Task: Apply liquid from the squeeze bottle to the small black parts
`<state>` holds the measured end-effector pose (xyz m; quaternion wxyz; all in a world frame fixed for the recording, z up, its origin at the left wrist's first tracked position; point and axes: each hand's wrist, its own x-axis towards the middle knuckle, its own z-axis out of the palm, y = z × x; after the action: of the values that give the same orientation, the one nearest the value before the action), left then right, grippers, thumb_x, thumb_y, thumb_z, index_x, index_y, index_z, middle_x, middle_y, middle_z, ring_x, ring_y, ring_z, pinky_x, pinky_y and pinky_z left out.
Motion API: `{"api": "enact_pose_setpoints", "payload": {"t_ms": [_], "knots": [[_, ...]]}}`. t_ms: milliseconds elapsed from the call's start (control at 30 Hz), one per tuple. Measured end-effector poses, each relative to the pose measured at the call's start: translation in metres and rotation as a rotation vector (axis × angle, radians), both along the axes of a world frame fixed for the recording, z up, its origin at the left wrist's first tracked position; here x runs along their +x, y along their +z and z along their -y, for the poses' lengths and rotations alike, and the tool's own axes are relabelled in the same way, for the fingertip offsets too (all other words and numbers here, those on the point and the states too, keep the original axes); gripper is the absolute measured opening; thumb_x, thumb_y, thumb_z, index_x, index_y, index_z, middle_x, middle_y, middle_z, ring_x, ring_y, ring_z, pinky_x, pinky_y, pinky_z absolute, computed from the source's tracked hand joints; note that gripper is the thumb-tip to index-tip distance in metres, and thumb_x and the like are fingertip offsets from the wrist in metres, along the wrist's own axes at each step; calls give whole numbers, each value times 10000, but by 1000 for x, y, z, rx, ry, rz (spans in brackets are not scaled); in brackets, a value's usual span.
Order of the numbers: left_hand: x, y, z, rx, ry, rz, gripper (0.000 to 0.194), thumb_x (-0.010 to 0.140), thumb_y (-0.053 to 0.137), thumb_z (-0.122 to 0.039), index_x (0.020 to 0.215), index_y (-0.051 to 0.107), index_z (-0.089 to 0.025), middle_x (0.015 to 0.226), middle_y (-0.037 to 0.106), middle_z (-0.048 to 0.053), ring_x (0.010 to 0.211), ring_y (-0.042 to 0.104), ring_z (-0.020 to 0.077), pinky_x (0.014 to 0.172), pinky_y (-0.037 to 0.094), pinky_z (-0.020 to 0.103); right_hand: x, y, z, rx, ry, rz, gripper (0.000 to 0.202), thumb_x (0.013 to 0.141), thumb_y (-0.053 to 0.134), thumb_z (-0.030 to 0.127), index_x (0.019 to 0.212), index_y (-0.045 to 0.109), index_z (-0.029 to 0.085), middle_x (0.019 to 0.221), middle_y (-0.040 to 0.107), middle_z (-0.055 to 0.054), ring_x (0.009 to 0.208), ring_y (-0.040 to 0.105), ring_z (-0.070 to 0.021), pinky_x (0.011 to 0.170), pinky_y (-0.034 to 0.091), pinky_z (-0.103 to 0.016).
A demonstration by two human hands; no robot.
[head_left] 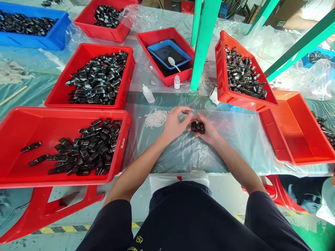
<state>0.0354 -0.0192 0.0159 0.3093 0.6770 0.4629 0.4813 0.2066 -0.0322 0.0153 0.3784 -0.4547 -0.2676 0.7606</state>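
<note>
My right hand (208,129) is closed round several small glossy black plastic parts (198,127), held just above the table. Beside it, my left hand (176,124) has thumb and fingertips brought together near the right fingertips; what they pinch is too small to make out. A pile of small whitish translucent pieces (156,118) lies on the plastic sheet left of my left hand. Behind the pile stands a small squeeze bottle with a yellow tip (148,94). At my left, a red bin (15,146) contains many similar black parts.
Another red bin (132,69) of black parts stands behind. A red bin (140,38) holds a blue tray (154,48) and white spoon (172,62); a small white bottle (177,82) stands before it. A green post (201,52) rises ahead. Right are a tilted filled bin (243,99) and another red bin (300,122).
</note>
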Motion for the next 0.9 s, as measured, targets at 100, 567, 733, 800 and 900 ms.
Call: {"api": "enact_pose_setpoints", "payload": {"t_ms": [100, 567, 733, 800, 900], "knots": [[-4, -2, -6, 6, 30, 48, 144, 971, 673, -379, 999, 718, -245, 1005, 788, 47, 950, 703, 214, 926, 522, 378, 1, 5, 0, -4, -9, -38, 332, 1004, 577, 493, 1081, 710, 199, 993, 767, -98, 750, 752, -195, 443, 587, -245], [-7, -7, -12, -3, 83, 40, 193, 981, 656, -427, 1003, 719, -247, 949, 779, 40, 914, 690, 206, 783, 473, 355, 2, 6, 3, 117, -30, -11, 311, 793, 764, 324, 1077, 672, 236, 941, 697, -17, 725, 686, -152, 457, 540, -217], [-8, -8, -13, 0, 83, 51, 208, 982, 660, -445, 1014, 721, -248, 929, 773, 38, 889, 682, 204, 769, 452, 357, -3, 0, 11, 555, -65, 388, 360, 823, 770, 479, 1073, 630, 261, 920, 620, 2, 656, 580, -133, 482, 459, -251], [-8, -9, -14, 0, 86, 48, 214, 986, 653, -451, 1018, 722, -251, 932, 773, 36, 895, 680, 204, 771, 453, 356, -5, -1, 17, 749, -50, 600, 341, 856, 732, 457, 1111, 623, 259, 933, 649, -14, 743, 606, -157, 636, 529, -292], [-8, -10, -14, -1, 90, 47, 200, 986, 654, -435, 1020, 726, -252, 931, 767, 33, 900, 679, 201, 774, 452, 350, -7, -1, 24, 940, -6, 776, 332, 901, 663, 411, 1191, 607, 258, 956, 681, -30, 837, 637, -180, 795, 546, -332]]}}
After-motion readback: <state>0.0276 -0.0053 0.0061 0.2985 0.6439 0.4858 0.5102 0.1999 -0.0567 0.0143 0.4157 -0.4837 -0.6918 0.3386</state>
